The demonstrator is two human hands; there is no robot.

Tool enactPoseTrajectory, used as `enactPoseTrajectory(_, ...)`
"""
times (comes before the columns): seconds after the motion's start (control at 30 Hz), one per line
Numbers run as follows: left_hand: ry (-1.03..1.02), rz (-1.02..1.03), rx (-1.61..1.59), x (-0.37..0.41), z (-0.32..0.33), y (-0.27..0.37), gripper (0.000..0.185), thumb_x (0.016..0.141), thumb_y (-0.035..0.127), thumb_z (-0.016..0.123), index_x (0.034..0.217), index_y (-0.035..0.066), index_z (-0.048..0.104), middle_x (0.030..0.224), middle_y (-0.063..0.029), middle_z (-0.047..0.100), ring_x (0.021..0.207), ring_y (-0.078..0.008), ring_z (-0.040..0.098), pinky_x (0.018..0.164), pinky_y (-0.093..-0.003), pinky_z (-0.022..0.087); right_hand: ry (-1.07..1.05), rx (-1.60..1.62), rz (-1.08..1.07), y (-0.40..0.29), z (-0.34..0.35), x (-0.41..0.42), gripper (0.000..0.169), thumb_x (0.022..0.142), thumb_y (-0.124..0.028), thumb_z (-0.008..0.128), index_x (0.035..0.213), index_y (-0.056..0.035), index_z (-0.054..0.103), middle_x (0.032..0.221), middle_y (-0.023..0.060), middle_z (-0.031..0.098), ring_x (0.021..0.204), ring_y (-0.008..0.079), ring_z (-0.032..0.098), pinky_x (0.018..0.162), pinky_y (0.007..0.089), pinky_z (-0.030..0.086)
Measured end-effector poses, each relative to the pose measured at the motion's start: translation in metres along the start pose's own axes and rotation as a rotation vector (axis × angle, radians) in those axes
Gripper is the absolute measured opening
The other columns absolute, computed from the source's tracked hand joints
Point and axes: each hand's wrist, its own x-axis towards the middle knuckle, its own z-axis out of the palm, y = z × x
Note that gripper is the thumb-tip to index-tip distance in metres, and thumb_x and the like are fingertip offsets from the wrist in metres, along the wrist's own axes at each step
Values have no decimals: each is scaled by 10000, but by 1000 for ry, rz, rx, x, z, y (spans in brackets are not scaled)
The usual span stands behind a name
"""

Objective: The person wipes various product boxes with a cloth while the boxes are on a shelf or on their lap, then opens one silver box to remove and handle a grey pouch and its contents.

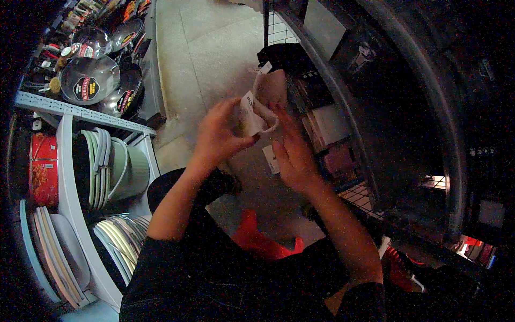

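My left hand (219, 135) grips a folded pale piece of cloth (265, 116) at its left edge, thumb low and fingers curled at the top. A white label (250, 106) bearing writing lies over its left part, and a small white tag (266, 67) sticks up at its top. My right hand (295, 155) is on the cloth's right side with the fingers extended; the cloth stands between the two hands. A white card (270, 159) shows just left of the right thumb. The exact kind of cloth item cannot be told.
On the left, a metal shelf (84, 110) holds frying pans (90, 80) above stacked plastic basins (56, 249), buckets (130, 169) and a red tin (43, 169). To the right stands a dark rack with boxes (330, 124) and wire mesh. Red fabric (257, 237) lies below, between the person's legs.
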Motion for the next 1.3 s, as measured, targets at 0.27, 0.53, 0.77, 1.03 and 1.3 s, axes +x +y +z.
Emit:
enactPoseTrajectory(0.27, -200, 102, -90, -4, -4, 25, 855, 560, 241, 900, 1296, 43, 512, 1241, -164, 587, 1146, -345, 578, 983, -411, 467, 172, 635, 563, 45, -9, -1, 531, 1041, -352, 382, 1458, -24, 361, 1428, 123, 485, 1320, 287, 459, 1127, 406, 326)
enactPoseTrajectory(0.53, -128, -321, -654, 3, 3, 16, 786, 681, 265, 882, 1322, 37, 489, 1215, -113, 604, 1096, -224, 586, 927, -384, 495, 85, 1046, 548, 40, 19, -12, 573, 1044, -457, 354, 1417, -29, 429, 1411, 119, 501, 1322, 253, 456, 1110, 393, 341)
enactPoseTrajectory(0.77, -78, -648, -751, 16, -18, 18, 724, 759, 347, 837, 1284, -3, 483, 1129, -123, 635, 971, -212, 630, 859, -351, 517, -1, 396, 665, -1, 44, -23, 611, 1050, -453, 318, 1424, 22, 403, 1445, 196, 455, 1333, 328, 429, 1132, 421, 301)
enactPoseTrajectory(1.03, -297, -447, -638, 2, 10, 19, 716, 759, 402, 831, 1231, -3, 478, 1118, -156, 627, 994, -224, 626, 871, -358, 511, 151, 146, 222, 12, 13, 0, 615, 1023, -306, 326, 1507, 51, 198, 1579, 209, 191, 1456, 329, 221, 1191, 416, 161)
enactPoseTrajectory(1.3, -56, -458, -761, -1, 16, 18, 609, 865, 316, 739, 1290, 20, 418, 1191, -158, 590, 1112, -220, 565, 970, -355, 452, 63, -119, -84, -14, 6, 3, 659, 1000, -258, 342, 1532, 48, 103, 1620, 214, 69, 1494, 374, 97, 1206, 443, 101)
